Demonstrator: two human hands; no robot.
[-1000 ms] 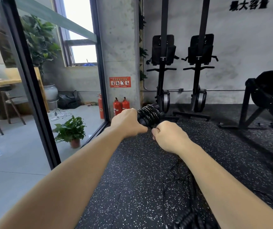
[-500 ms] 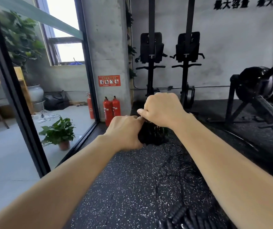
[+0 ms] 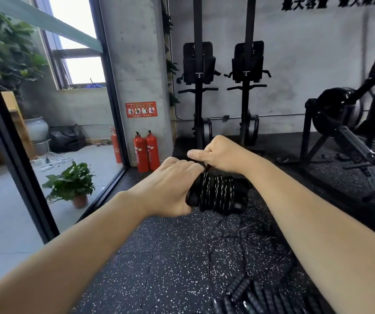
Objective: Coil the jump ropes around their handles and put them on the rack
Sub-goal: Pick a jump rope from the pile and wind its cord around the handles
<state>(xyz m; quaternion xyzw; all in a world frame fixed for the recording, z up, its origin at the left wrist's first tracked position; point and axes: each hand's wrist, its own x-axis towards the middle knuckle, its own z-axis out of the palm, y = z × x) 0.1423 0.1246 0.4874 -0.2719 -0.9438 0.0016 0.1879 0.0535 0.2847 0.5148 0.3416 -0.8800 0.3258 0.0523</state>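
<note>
Right hand (image 3: 222, 155) gone from below coiled jump rope (image 3: 218, 193) 1 s ago, over top of it 0.5 s ago, to above coil's near end now. It pinches rope strand (image 3: 207, 168) just beside left hand (image 3: 170, 189) knuckles. Coil, covered 0.5 s ago, shows again below right wrist.

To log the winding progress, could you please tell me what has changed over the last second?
The right hand rose from beside the coiled jump rope to above it, carrying its pinched strand over the top. The left hand still grips the coil's end.
</note>
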